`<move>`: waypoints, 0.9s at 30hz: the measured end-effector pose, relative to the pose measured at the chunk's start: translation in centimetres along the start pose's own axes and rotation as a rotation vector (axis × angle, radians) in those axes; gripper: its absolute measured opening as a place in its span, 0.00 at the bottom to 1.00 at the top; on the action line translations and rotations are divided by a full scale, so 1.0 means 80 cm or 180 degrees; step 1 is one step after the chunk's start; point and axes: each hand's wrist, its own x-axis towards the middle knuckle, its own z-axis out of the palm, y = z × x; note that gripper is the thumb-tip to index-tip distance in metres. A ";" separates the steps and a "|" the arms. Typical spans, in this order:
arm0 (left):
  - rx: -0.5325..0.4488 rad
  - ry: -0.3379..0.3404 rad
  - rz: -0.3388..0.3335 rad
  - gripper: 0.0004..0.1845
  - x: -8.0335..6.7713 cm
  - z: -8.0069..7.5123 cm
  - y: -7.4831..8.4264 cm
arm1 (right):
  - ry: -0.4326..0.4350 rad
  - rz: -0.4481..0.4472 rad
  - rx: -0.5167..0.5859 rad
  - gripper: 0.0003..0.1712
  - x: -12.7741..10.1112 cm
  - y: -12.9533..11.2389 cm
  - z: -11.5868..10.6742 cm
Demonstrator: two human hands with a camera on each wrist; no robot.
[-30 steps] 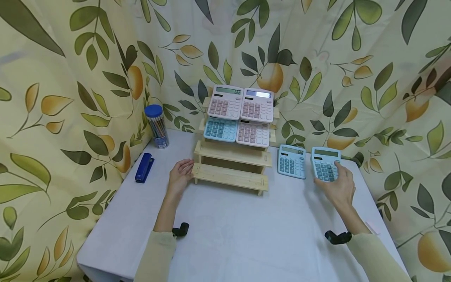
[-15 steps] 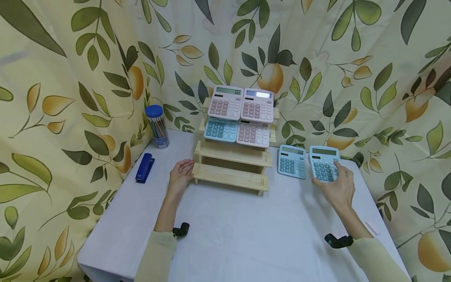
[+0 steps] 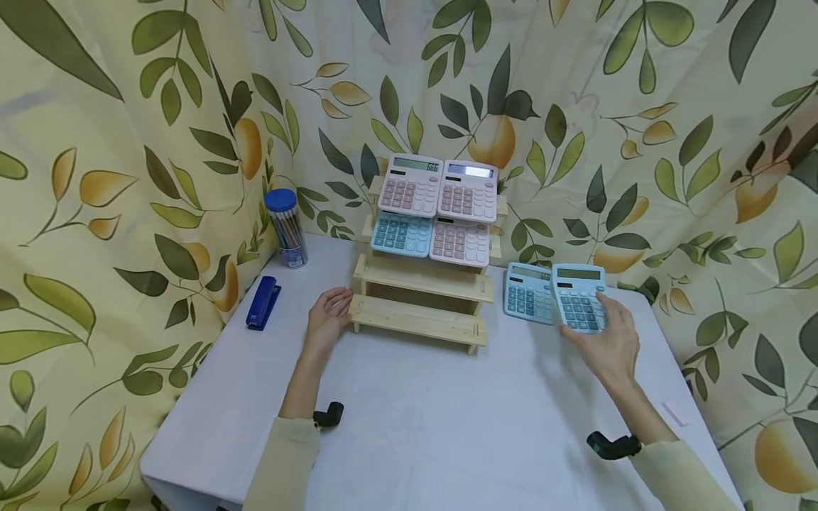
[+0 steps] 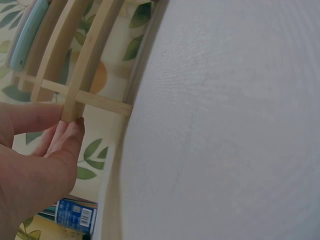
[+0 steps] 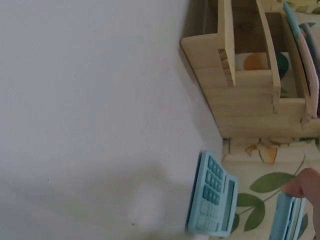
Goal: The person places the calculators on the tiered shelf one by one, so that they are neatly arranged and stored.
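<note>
Now right hand (image 3: 610, 345) grips blue calculator (image 3: 578, 306).

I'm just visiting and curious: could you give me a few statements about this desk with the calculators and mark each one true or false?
1. The right hand holds a blue calculator. True.
2. Four calculators sit on the wooden stepped rack. True.
3. The rack's lowest step holds a calculator. False: the two lowest steps are bare.
4. The left hand grips the stapler. False: it rests against the rack's left end; the stapler lies apart.
5. A second blue calculator lies on the table. True.
</note>
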 end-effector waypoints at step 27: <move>-0.0044 0.0022 -0.0047 0.35 0.001 0.001 0.000 | 0.0128 -0.0431 0.0250 0.55 -0.031 -0.034 0.002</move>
